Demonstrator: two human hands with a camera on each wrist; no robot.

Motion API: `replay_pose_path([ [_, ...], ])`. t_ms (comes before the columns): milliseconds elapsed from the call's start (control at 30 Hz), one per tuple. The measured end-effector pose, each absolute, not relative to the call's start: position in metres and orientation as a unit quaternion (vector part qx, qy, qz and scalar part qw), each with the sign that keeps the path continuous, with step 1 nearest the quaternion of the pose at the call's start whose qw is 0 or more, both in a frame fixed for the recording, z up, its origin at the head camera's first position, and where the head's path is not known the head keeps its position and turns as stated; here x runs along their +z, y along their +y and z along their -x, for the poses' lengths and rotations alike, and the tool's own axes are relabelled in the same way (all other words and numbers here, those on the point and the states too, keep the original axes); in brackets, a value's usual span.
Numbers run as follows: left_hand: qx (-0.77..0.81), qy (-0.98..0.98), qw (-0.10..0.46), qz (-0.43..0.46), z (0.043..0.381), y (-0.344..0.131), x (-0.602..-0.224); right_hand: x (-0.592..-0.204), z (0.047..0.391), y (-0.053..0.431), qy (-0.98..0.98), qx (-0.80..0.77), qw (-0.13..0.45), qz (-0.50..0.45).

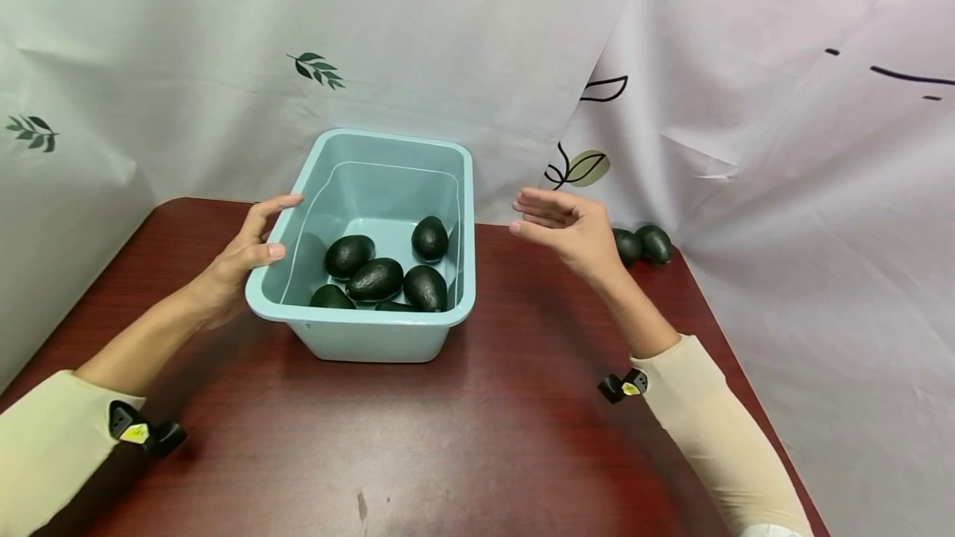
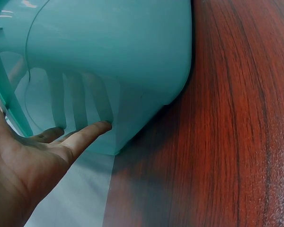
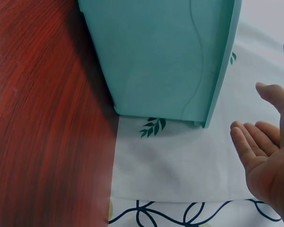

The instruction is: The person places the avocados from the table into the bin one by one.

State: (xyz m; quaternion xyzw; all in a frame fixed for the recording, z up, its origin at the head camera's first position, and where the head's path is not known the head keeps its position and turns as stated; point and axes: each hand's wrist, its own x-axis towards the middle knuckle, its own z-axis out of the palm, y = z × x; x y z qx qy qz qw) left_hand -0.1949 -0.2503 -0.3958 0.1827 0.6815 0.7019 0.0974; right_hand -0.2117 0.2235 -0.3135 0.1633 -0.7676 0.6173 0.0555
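Note:
A light blue plastic bin stands on the table with several dark green avocados inside. My left hand is at the bin's left side, thumb and a finger at the rim. In the left wrist view, straight, spread fingers meet the bin's outer wall. My right hand is held up to the right of the bin, apart from it, palm facing the bin. Its fingers are relaxed and hold nothing.
Two more avocados sit at the table's far right corner, one partly behind my right hand. White patterned cloth hangs behind and beside the dark red wooden table. Small black cameras are strapped to both wrists.

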Motion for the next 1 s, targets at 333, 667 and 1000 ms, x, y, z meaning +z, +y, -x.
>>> replay_pose_path([
  [333,0.702,0.682,0.097,-0.181,0.195,-0.250,-0.396,-0.320,0.213,0.236,-0.767,0.618,0.069,-0.160],
  [667,0.701,0.683,0.097,-0.182,0.195,-0.250,-0.396,-0.324,0.213,0.245,-0.771,0.612,0.078,-0.155],
  [1000,0.701,0.682,0.096,-0.185,0.194,-0.250,-0.395,-0.328,0.215,0.254,-0.771,0.616,0.082,-0.138],
])
